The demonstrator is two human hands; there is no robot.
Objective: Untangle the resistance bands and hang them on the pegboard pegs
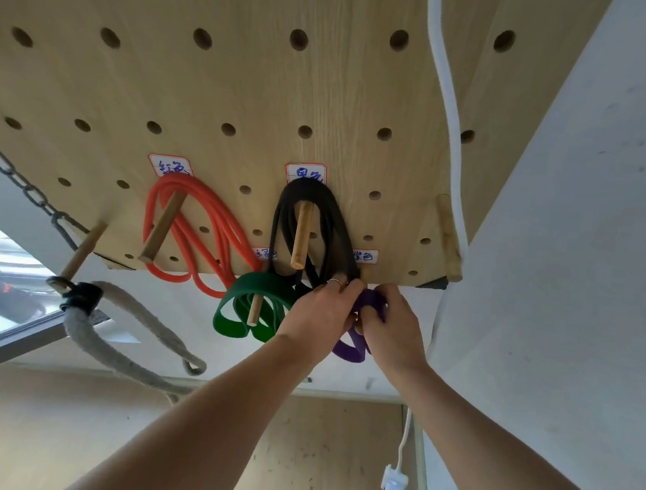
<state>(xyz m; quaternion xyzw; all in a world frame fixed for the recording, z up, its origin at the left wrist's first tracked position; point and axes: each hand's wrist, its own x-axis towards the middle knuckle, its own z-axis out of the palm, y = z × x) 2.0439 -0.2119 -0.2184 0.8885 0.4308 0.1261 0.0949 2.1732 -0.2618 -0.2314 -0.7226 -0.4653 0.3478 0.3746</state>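
On the wooden pegboard (248, 96) a red tube band (208, 212) hangs on a peg (161, 227), a black band (334, 222) on another peg (301, 235), and a green flat band (256, 284) on a lower peg (254, 309). My left hand (322, 310) and my right hand (392, 323) meet at the board's bottom edge and both grip a purple band (354, 347). Its loop hangs below my fingers. The peg behind my hands is hidden.
A grey rope (112, 348) and a metal chain (17, 178) hang from a peg (81, 253) at the left. A bare peg (447, 239) sticks out at the board's right edge beside a white cable (447, 100). A white wall stands to the right.
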